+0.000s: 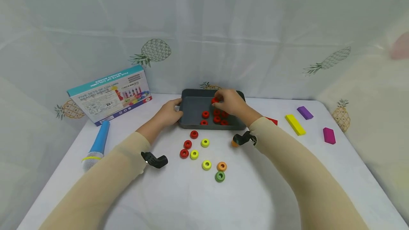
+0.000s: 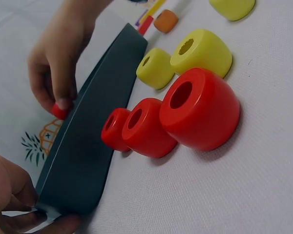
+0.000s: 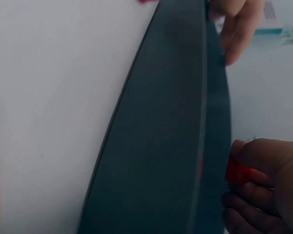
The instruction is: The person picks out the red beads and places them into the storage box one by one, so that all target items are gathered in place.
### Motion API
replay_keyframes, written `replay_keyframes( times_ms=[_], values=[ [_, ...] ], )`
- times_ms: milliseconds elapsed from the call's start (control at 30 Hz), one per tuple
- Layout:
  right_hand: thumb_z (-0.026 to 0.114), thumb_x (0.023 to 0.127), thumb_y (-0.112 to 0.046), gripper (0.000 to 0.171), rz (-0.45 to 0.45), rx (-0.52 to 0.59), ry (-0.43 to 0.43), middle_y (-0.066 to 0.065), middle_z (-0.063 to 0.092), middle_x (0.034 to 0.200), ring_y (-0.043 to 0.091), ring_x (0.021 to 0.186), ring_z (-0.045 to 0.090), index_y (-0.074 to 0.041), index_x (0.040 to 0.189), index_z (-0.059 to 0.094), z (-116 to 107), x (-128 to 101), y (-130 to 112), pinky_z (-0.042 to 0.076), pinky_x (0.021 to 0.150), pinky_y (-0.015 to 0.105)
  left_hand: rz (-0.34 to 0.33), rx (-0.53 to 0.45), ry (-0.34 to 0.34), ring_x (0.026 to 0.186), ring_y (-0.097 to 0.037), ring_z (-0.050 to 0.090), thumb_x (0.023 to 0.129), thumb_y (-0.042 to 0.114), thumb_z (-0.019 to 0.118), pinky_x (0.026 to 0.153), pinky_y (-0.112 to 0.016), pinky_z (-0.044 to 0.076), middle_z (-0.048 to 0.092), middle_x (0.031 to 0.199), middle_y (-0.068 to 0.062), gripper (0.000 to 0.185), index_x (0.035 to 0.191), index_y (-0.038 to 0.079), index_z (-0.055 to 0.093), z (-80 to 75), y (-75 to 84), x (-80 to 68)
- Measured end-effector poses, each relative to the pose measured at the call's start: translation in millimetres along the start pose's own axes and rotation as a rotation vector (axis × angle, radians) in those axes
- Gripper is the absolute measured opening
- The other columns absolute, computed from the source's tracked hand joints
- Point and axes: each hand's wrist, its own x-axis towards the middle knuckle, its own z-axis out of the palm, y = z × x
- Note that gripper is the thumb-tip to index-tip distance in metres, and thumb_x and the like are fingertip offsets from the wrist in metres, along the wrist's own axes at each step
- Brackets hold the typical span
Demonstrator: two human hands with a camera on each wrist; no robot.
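Pinching one red bead (image 1: 214, 100) at a gray tray (image 1: 192, 107), center of the frame: the right hand (image 1: 231, 102), thumb against fingers; the left hand (image 1: 170, 113) grips the tray's left end.
The tray contains at least six loose red beads (image 1: 217, 119). Below it on the white table (image 1: 166, 194): three red, three yellow beads (image 1: 194, 154), two orange beads (image 1: 222, 166), one green bead (image 1: 220, 176). Right: three blocks (image 1: 295, 125); left: one box (image 1: 112, 95), one microphone (image 1: 100, 139).
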Motion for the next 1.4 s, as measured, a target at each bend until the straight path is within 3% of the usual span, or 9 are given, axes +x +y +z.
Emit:
replay_keyframes(
  times_ms=[133,333,567,667,767,900,1133,1267,1400],
  values=[
    [0.074,0.093,-0.028,0.04,0.041,-0.055,0.008,0.01,0.069,0.119,0.026,0.109,0.064,-0.006,0.126,0.066,4.0,7.8,8.2,0.053,0.093,0.042,0.011,-0.005,-0.007,0.133,-0.032,0.042,0.098,0.015,0.054,0.115,-0.053,0.035,0.038,0.16,-0.014,0.067,0.16,0.007,0.029,1.7,1.6,0.0],
    [0.072,0.094,-0.025,0.037,0.079,-0.081,0.011,0.012,0.069,0.12,0.027,0.11,0.064,-0.004,0.124,0.066,6.0,10.7,19.6,0.054,0.094,0.044,0.015,0.003,-0.025,0.149,-0.032,0.031,0.098,0.014,0.054,0.121,-0.056,0.024,0.037,0.161,-0.015,0.068,0.16,0.006,0.028,4.7,3.4,-0.3],
    [0.071,0.095,-0.025,0.039,0.074,-0.014,0.051,0.013,0.069,0.121,0.029,0.112,0.064,-0.001,0.125,0.066,-2.3,2.6,27.7,0.053,0.097,0.044,0.01,0.003,-0.014,0.135,-0.03,0.041,0.099,0.015,0.054,0.118,-0.053,0.033,0.037,0.161,-0.014,0.067,0.16,0.007,0.028,3.9,4.4,-1.0],
    [0.07,0.096,-0.027,0.04,0.081,0.024,0.065,0.012,0.069,0.122,0.028,0.113,0.064,-0.002,0.127,0.065,-8.0,-4.4,24.1,0.053,0.097,0.044,0.002,0.007,-0.016,0.136,-0.03,0.04,0.099,0.016,0.054,0.117,-0.052,0.034,0.037,0.161,-0.014,0.067,0.16,0.007,0.028,3.0,3.3,-0.7],
    [0.071,0.095,-0.028,0.041,0.056,0.067,0.069,0.011,0.068,0.124,0.027,0.114,0.064,-0.003,0.128,0.065,-12.3,-16.0,12.1,0.053,0.097,0.044,0.003,0.007,-0.018,0.14,-0.03,0.038,0.099,0.015,0.053,0.119,-0.053,0.031,0.036,0.161,-0.015,0.067,0.16,0.007,0.027,1.6,2.3,0.2],
    [0.073,0.093,-0.028,0.04,-0.057,0.095,0.05,0.01,0.07,0.123,0.025,0.113,0.065,-0.007,0.126,0.066,-7.8,-35.8,-17.6,0.054,0.097,0.042,0.001,0.004,-0.018,0.146,-0.031,0.033,0.098,0.016,0.054,0.121,-0.055,0.026,0.036,0.161,-0.015,0.068,0.16,0.007,0.027,-1.1,2.8,0.7],
    [0.076,0.09,-0.023,0.032,-0.283,0.137,-0.066,0.009,0.074,0.113,0.023,0.106,0.068,-0.006,0.117,0.071,33.5,-73.8,-74.4,0.057,0.093,0.041,0.023,0.009,-0.015,0.144,-0.03,0.036,0.096,0.015,0.054,0.121,-0.054,0.026,0.038,0.16,-0.016,0.069,0.16,0.005,0.029,-3.7,0.2,2.4],
    [0.076,0.09,-0.023,0.03,-0.334,0.128,-0.138,0.003,0.074,0.109,0.019,0.103,0.067,-0.008,0.116,0.072,57.5,-93.8,-94.7,0.055,0.092,0.033,0.047,0.019,-0.011,0.146,-0.031,0.034,0.094,0.015,0.053,0.122,-0.054,0.025,0.04,0.158,-0.017,0.07,0.159,0.004,0.03,-3.9,-1.5,3.4],
    [0.075,0.091,-0.028,0.031,-0.369,0.066,-0.15,-0.002,0.073,0.109,0.013,0.101,0.066,-0.01,0.117,0.072,78.8,-102.7,-103.7,0.053,0.093,0.026,0.044,0.024,-0.008,0.15,-0.032,0.029,0.095,0.015,0.053,0.122,-0.055,0.022,0.039,0.159,-0.017,0.069,0.159,0.005,0.029,-3.7,-2.6,3.1]
  ],
)
